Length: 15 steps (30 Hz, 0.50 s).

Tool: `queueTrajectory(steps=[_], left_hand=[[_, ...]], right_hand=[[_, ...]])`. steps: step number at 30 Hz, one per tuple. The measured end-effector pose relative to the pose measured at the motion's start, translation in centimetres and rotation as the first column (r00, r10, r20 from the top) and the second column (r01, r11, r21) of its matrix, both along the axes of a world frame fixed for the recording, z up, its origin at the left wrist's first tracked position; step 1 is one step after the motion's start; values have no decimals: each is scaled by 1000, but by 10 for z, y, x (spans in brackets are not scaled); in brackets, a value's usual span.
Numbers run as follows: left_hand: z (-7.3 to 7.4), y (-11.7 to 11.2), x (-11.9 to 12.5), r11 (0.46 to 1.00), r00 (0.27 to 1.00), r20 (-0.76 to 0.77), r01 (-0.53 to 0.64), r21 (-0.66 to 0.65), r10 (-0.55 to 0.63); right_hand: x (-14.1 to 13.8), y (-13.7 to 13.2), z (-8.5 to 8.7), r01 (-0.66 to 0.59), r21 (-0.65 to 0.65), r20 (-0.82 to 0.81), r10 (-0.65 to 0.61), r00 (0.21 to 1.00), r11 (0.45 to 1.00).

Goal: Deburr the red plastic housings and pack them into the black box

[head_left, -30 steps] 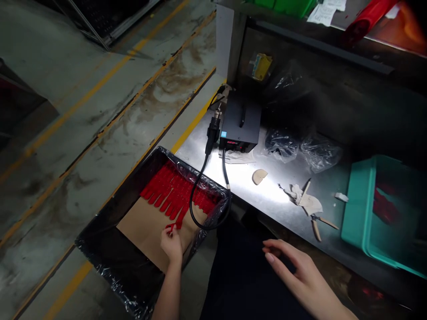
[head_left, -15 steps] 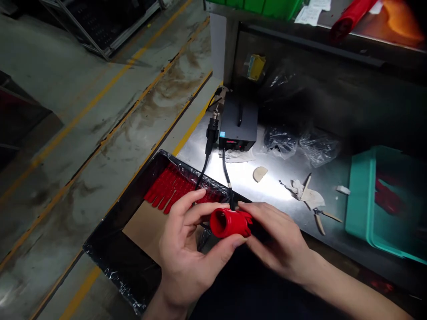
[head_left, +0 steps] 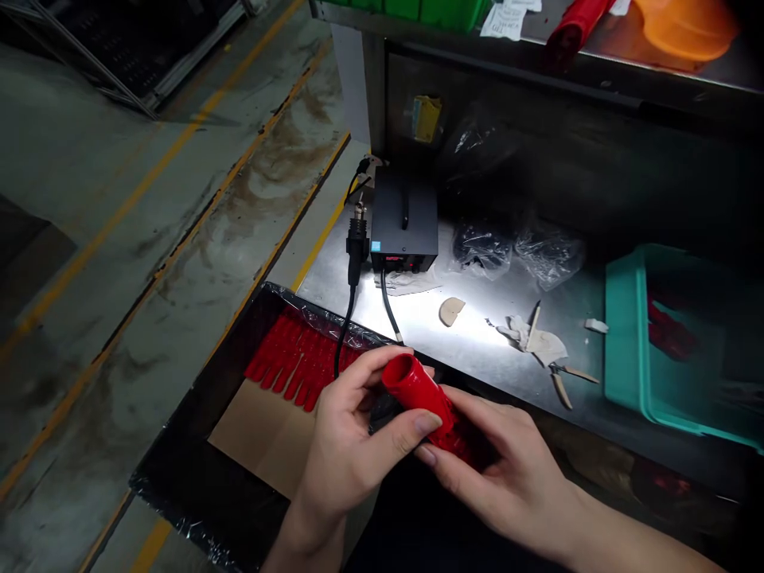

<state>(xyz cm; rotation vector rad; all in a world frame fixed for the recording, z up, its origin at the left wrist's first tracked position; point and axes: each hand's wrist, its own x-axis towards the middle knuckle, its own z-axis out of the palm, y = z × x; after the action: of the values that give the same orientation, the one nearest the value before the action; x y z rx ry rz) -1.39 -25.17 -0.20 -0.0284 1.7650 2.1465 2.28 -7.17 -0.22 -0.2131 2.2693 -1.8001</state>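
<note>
A glossy red hollow plastic part (head_left: 421, 398) with a round open end is held between both hands, tilted with that end up and to the left. My left hand (head_left: 364, 438) is closed round its upper part, thumb pressed along the front. Lower down, my right hand (head_left: 501, 461) grips the other end between thumb and fingers, hiding some of it. Below and left stands a black plastic-lined bin (head_left: 173, 446), where several red parts (head_left: 292, 358) lie in a row beside a cardboard sheet (head_left: 254, 434).
A black box-shaped station (head_left: 404, 219) with a corded handpiece (head_left: 356, 247) stands on the metal bench (head_left: 411, 306). To the right lie a tan half-round piece (head_left: 451, 311), pliers (head_left: 564, 382), a cloth scrap (head_left: 543, 342) and a teal bin (head_left: 626, 342). Bagged items (head_left: 483, 248) sit behind.
The red part has turned from lying nearly sideways to a steeper tilt, showing more of its length. Both hands have shifted their hold on it. The camera view has moved slightly.
</note>
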Motion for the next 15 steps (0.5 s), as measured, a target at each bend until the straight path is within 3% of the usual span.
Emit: queueTrajectory(steps=[2,4,8,12,15], left_hand=[[0,-1,2,1000,999,-30,14,13,-14],[2,-2,5,998,992,-107,64,-2,-64],[7,-3,14,971,936,-262,217,-96,-235],[12,6,20,937,919,-321,122,-327,-231],[17,15,20,906,896,-404,-4,-422,-184]], right_hand=[[-2,4,0,-54,-27,29,55,998,998],[-5,9,-1,-185,-91,30,189,982,978],[-7,13,-9,-413,-300,-21,426,904,860],[-4,8,-22,-416,-429,-71,429,901,802],[-2,5,-25,-402,-385,-82,404,911,830]])
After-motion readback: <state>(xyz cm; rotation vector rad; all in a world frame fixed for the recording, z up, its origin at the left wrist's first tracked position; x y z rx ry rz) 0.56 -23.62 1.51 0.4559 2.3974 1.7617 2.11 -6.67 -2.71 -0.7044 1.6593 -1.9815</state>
